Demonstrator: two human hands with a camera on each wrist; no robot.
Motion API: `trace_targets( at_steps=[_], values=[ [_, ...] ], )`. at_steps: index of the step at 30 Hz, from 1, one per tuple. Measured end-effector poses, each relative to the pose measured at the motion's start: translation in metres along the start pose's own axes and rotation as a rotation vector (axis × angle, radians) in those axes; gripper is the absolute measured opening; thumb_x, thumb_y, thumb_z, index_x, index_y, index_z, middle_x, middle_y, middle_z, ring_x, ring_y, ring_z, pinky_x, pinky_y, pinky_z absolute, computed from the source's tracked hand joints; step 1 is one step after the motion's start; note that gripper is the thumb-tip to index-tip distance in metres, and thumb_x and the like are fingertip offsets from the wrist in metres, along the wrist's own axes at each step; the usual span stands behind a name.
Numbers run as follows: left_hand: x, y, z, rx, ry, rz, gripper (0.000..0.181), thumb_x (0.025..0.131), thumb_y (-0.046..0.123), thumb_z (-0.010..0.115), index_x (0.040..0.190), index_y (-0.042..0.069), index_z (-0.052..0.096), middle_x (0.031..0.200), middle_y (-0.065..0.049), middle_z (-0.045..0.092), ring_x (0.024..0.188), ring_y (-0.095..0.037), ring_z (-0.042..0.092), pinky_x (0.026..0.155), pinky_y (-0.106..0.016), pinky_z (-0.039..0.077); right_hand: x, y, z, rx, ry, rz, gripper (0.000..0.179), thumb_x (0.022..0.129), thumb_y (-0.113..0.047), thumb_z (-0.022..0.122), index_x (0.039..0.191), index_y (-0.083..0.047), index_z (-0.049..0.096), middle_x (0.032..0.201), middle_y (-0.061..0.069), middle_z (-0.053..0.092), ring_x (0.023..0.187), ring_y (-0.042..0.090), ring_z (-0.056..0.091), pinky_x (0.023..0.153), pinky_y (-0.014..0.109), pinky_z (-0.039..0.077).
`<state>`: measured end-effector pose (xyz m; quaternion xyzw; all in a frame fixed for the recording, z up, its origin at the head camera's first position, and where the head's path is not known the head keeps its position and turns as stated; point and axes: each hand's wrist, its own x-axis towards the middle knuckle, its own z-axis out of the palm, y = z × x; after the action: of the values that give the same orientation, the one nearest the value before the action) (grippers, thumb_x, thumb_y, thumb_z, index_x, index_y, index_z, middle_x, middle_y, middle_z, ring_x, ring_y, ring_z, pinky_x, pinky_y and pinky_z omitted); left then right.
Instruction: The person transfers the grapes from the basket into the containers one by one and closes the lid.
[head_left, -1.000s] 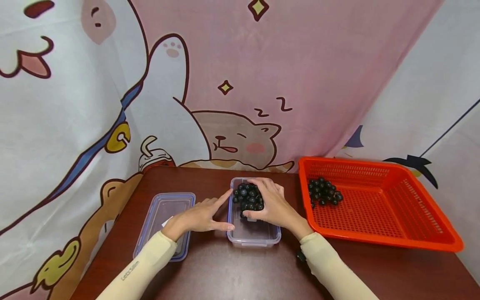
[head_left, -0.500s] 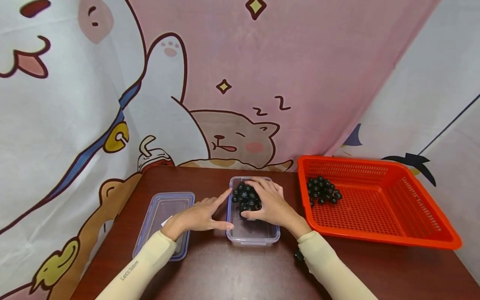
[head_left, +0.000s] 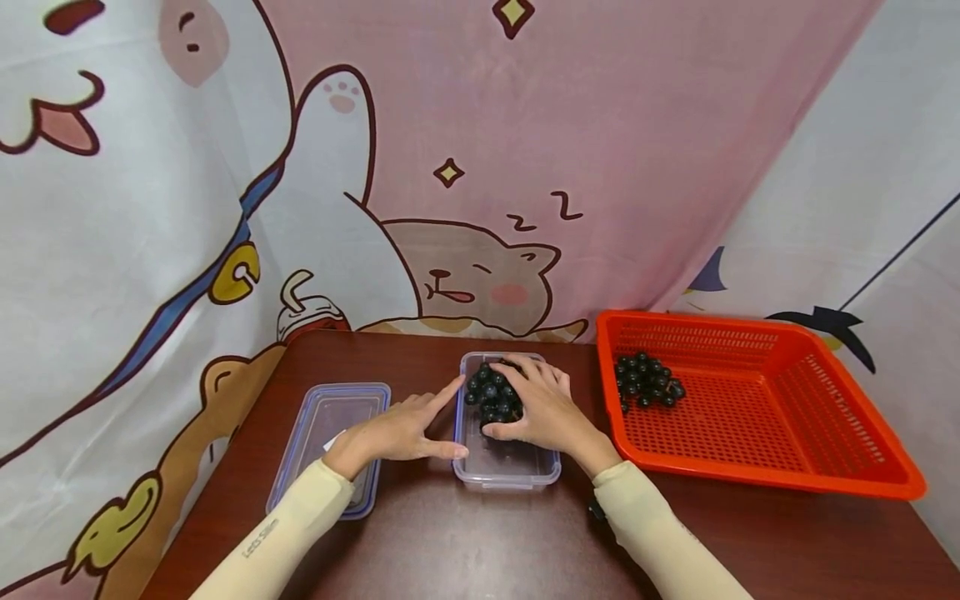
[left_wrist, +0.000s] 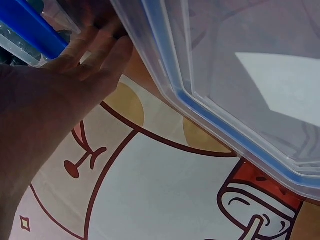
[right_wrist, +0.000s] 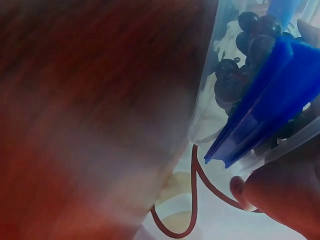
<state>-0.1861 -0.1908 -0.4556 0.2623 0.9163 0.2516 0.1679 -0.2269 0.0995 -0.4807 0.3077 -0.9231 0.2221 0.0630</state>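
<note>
The step in hand was judged to be the settling of a bunch of dark grapes [head_left: 493,393] inside a clear box [head_left: 504,468]. The bunch was placed toward the far part of the box, the near floor being left uncovered. It was gripped from the side by the right hand [head_left: 543,408], whose fingers were curved over the fruit with the thumb set lower, on the near side. By the left hand [head_left: 401,429] nothing was gripped: its fingers were held fairly straight, thumb and forefinger spread wide, with both tips brought to the box's left edge. For the next move, it was judged, the right fingers would need to be loosened gently so that no grape was pulled off or squashed.

The grapes were round, smooth and faintly glossy, packed in an uneven cluster. The box was made of thin, see-through plastic with rounded corners, and a stiff, glossy blue flap [right_wrist: 280,100] was shown in the right wrist view. A second clear container [head_left: 341,408], edged in blue, was laid at the left; whether a lid alone was seen could not be told. More grapes [head_left: 647,382] were held in a red basket [head_left: 757,417] of perforated plastic, set on a smooth, dark brown table [head_left: 495,542]
</note>
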Motion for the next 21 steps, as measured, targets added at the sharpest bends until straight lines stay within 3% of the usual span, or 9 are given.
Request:
trace_targets(
  at_steps=[7, 14, 21],
  values=[
    [0.001, -0.002, 0.0, 0.005, -0.01, -0.001, 0.112, 0.098, 0.067, 0.073, 0.178, 0.025, 0.006, 0.169, -0.027, 0.037, 0.152, -0.053, 0.037, 0.117, -0.07, 0.035, 0.001, 0.0, -0.002, 0.051, -0.01, 0.022, 0.106, 0.08, -0.071, 0.087, 0.165, -0.02, 0.048, 0.165, 0.01, 0.043, 0.144, 0.042, 0.042, 0.106, 0.067, 0.03],
    [0.0, -0.001, 0.0, -0.003, -0.013, -0.012, 0.113, 0.097, 0.069, 0.073, 0.178, 0.027, 0.006, 0.17, -0.025, 0.036, 0.153, -0.052, 0.036, 0.117, -0.07, 0.034, -0.004, -0.01, -0.007, 0.239, 0.002, 0.109, 0.112, 0.084, -0.063, 0.089, 0.169, -0.012, 0.036, 0.164, 0.017, 0.04, 0.143, 0.041, 0.042, 0.102, 0.069, 0.03],
    [0.0, -0.001, 0.0, -0.013, -0.011, -0.011, 0.112, 0.098, 0.068, 0.072, 0.178, 0.027, 0.006, 0.171, -0.023, 0.035, 0.153, -0.052, 0.035, 0.117, -0.071, 0.034, -0.008, -0.018, -0.015, 0.338, 0.031, 0.213, 0.111, 0.089, -0.058, 0.086, 0.17, -0.009, 0.028, 0.168, 0.021, 0.036, 0.15, 0.042, 0.04, 0.111, 0.08, 0.022]
  ],
)
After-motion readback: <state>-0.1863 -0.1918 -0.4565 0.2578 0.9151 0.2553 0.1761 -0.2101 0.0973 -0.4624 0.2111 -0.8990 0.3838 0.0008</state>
